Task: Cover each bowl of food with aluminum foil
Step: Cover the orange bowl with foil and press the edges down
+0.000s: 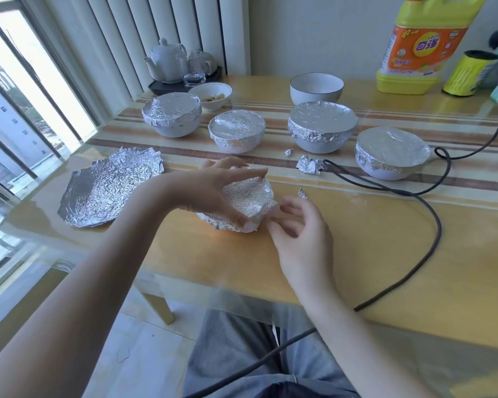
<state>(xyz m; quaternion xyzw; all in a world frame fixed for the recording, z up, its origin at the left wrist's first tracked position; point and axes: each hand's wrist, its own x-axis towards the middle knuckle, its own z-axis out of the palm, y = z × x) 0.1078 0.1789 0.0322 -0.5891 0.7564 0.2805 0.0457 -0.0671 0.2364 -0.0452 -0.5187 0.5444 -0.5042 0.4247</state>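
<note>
Left hand (219, 191) grips foil-wrapped bowl (247, 202), contents hidden; right hand (296, 228) loose, empty.

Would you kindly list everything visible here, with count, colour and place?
foil-covered bowls: four, white, in a row mid-table
bowl being wrapped: one, foil over it, near centre
uncovered bowls: two, white, behind the row
loose foil sheet: one, silver, left
foil scraps: three, silver, centre
tea set: white teapot, glass, dark tray, far left
detergent bottle: one, yellow, far right
roll: one, yellow-black, far right
cable: one, dark, right
left hand: grips the bowl
right hand: fingers at the foil edge
</note>
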